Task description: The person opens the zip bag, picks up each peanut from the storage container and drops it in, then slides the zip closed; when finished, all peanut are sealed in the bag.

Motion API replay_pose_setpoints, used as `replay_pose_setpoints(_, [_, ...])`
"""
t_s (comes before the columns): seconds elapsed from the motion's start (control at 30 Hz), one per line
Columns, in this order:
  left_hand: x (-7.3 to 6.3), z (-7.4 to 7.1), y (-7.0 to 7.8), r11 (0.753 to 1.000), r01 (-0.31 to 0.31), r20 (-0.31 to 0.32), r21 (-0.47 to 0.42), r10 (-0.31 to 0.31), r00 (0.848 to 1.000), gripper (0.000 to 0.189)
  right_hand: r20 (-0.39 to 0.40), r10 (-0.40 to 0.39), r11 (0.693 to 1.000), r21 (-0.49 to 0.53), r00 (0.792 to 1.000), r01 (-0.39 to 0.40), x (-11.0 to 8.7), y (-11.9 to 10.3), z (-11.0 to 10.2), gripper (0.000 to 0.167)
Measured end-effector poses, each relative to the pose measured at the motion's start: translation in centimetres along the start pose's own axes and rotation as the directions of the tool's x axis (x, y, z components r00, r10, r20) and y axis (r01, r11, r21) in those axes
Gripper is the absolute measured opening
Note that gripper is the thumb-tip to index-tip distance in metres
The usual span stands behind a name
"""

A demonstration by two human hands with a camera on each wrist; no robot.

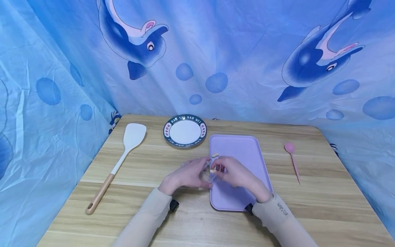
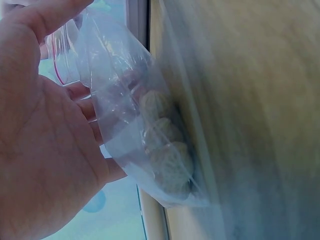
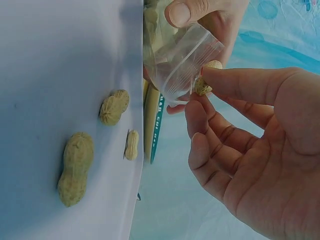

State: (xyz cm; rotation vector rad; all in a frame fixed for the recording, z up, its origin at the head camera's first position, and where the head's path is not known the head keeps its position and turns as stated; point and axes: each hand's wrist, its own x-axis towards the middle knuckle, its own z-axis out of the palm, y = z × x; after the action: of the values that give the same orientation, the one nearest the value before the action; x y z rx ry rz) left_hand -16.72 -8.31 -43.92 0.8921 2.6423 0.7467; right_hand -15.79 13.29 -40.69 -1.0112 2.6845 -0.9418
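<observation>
A clear zip bag (image 2: pixel 112 95) is held in my left hand (image 1: pixel 191 174), its thumb on one side and fingers on the other. Several peanuts (image 2: pixel 170 162) show through the plastic near the tabletop. Just outside the bag's mouth, my right hand (image 1: pixel 236 171) pinches a peanut (image 3: pixel 203 86) between thumb and fingertips. Both hands meet over the left edge of a lilac tray (image 1: pixel 237 145). On that tray the right wrist view shows a large peanut (image 3: pixel 75 170), a second peanut (image 3: pixel 111 111) and a smaller-looking peanut (image 3: pixel 131 145).
Behind the hands stands a round plate (image 1: pixel 185 131) with a dark green lettered rim. A white spatula (image 1: pixel 129 140) with a wooden handle lies at the left. Right of the tray is a pink spoon (image 1: pixel 290 148). A blue dolphin-print curtain (image 1: pixel 240 44) hangs behind the wooden table (image 1: pixel 321 212).
</observation>
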Motion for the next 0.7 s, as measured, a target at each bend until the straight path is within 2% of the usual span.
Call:
replay_pose_setpoints(0.3, [-0.01, -0.27, 0.17, 1.000, -0.004, 0.006, -0.008, 0.004, 1.000, 0.098, -0.012, -0.020, 0.999, -0.037, 1.000, 0.020, 0.01, -0.02, 0.11, 0.015])
replay_pose_setpoints(0.43, [-0.03, -0.32, 0.20, 1.000, -0.001, 0.007, -0.010, 0.001, 1.000, 0.098, -0.010, -0.011, 0.999, -0.049, 1.000, 0.011, -0.04, -0.04, 0.12, 0.020])
replay_pose_setpoints(0.7, [-0.02, -0.17, -0.02, 1.000, -0.001, 0.003, 0.015, 0.001, 1.000, 0.098, -0.013, 0.024, 0.998, -0.065, 1.000, -0.025, -0.08, -0.26, 0.03, 0.019])
